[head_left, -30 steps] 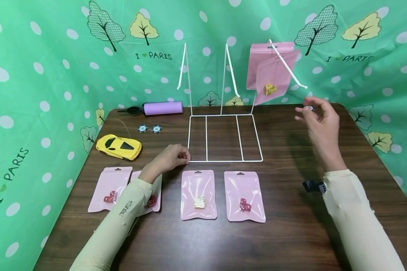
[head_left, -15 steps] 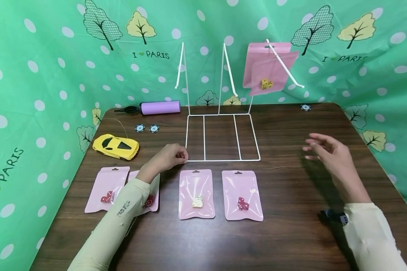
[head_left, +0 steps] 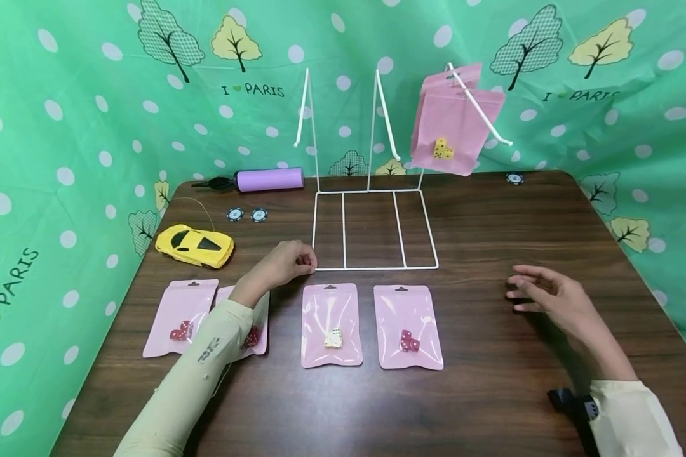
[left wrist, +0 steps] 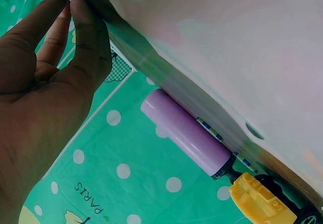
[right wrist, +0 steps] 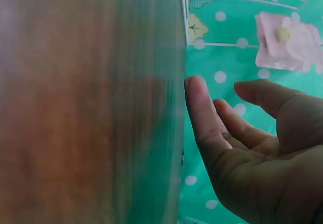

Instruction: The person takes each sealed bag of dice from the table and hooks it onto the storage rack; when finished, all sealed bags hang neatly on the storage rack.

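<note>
Near pouches (head_left: 332, 317): glossy plastic film, I see bright streaks. Hanging pouches (head_left: 456, 124), far right: plastic film, duller from where I sit. Rack (head_left: 371, 269): smooth white wire, I read coated metal. Table (head_left: 480, 368): dark wood grain, soft sheen near. Far backdrop (head_left: 343, 38): wrinkled cloth, faint sheen. Toy car (head_left: 195, 246), left: shiny plastic. Purple tube (head_left: 270, 179), far left: smooth plastic. Sleeves (head_left: 180, 384): matt cloth.

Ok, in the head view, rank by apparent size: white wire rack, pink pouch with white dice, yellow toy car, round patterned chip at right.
Largest: white wire rack
Then pink pouch with white dice
Then yellow toy car
Smallest: round patterned chip
</note>
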### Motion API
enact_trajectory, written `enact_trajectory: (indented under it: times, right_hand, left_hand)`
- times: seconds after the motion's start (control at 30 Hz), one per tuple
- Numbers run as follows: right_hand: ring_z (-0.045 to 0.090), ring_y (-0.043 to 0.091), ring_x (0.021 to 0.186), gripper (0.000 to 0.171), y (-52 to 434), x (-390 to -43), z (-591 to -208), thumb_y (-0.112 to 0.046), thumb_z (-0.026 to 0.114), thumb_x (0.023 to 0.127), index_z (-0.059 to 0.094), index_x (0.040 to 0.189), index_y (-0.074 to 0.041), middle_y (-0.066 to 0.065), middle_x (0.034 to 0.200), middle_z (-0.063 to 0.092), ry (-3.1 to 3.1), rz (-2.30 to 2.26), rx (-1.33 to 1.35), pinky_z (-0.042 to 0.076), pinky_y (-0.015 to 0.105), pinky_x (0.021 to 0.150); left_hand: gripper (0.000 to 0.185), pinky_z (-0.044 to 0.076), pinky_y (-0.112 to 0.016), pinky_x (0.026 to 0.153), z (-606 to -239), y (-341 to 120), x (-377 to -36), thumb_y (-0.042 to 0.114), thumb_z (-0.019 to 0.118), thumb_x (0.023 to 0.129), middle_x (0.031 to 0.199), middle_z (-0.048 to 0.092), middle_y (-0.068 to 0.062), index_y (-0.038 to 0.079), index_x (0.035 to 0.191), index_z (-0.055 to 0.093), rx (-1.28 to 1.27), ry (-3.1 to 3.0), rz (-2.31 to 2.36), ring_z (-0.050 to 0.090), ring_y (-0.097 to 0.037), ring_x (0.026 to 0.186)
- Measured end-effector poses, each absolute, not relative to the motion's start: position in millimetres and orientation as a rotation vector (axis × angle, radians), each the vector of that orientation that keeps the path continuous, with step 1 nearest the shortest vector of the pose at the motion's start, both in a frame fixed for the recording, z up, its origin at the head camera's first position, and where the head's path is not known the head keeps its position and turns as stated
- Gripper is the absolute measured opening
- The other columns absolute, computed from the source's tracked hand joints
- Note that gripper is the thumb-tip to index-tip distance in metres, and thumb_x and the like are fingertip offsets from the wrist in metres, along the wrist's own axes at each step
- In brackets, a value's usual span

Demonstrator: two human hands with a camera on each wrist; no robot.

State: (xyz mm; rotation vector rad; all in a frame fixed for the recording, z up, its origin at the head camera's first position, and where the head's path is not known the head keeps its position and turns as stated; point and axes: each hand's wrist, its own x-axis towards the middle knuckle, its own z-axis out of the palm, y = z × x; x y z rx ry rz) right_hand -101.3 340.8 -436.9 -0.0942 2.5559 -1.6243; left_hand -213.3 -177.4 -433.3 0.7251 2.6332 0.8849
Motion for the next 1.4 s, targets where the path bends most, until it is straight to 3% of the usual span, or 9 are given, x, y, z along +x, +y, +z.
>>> enact_trajectory:
  times: [0.1,0.2,0.3,0.43,0.67,1.4]
  right_hand:
    - [0.075,0.006,0.095,0.045,333.4,-95.4,-438.8,-0.014,0.056,0.115,0.048,0.151,0.011,-0.015,0.117,0.072,2.516,-1.575,-0.093,0.064,0.033,0.074]
    - [0.075,0.007,0.095,0.050,324.8,-90.8,-439.8,-0.014,0.056,0.115,0.044,0.151,0.017,0.004,0.124,0.071,2.482,-1.521,-0.080,0.065,0.036,0.075]
    - [0.074,0.007,0.096,0.048,316.2,-86.4,-440.1,-0.012,0.057,0.114,0.045,0.151,0.017,0.024,0.130,0.065,2.462,-1.496,-0.082,0.064,0.036,0.076]
    - [0.074,0.010,0.094,0.043,304.0,-81.9,-439.2,-0.006,0.059,0.112,0.049,0.147,0.017,0.032,0.130,0.063,2.448,-1.514,-0.112,0.064,0.036,0.075]
    - [0.074,0.012,0.090,0.039,277.6,-74.8,-438.5,0.001,0.062,0.108,0.052,0.142,0.018,0.034,0.127,0.066,2.422,-1.527,-0.148,0.064,0.036,0.072]
    - [0.072,0.019,0.082,0.038,216.3,-71.7,-433.6,0.006,0.069,0.099,0.059,0.135,0.013,0.017,0.106,0.071,2.396,-1.471,-0.141,0.064,0.035,0.067]
  left_hand:
    - [0.013,0.055,-0.034,0.076,-433.3,-177.5,-213.1,-0.003,0.076,0.097,0.088,0.070,-0.005,0.007,0.089,0.074,0.721,2.631,0.884,0.064,-0.017,0.082]
    - [0.013,0.055,-0.034,0.076,-433.3,-177.6,-213.2,-0.003,0.076,0.097,0.088,0.070,-0.006,0.007,0.089,0.074,0.719,2.633,0.885,0.065,-0.018,0.083]
    - [0.013,0.055,-0.035,0.077,-432.8,-177.8,-213.0,-0.003,0.076,0.097,0.088,0.070,-0.006,0.007,0.089,0.074,0.719,2.633,0.886,0.065,-0.018,0.083]
    - [0.013,0.055,-0.036,0.077,-431.4,-178.0,-212.8,-0.004,0.076,0.097,0.088,0.071,-0.006,0.007,0.090,0.074,0.719,2.631,0.884,0.065,-0.018,0.084]
    - [0.012,0.055,-0.036,0.078,-430.1,-177.5,-212.1,-0.004,0.075,0.098,0.088,0.071,-0.006,0.006,0.091,0.074,0.716,2.634,0.883,0.064,-0.018,0.084]
    - [0.012,0.055,-0.037,0.078,-430.9,-177.3,-211.4,-0.005,0.074,0.098,0.089,0.071,-0.007,0.005,0.091,0.074,0.724,2.635,0.879,0.065,-0.019,0.084]
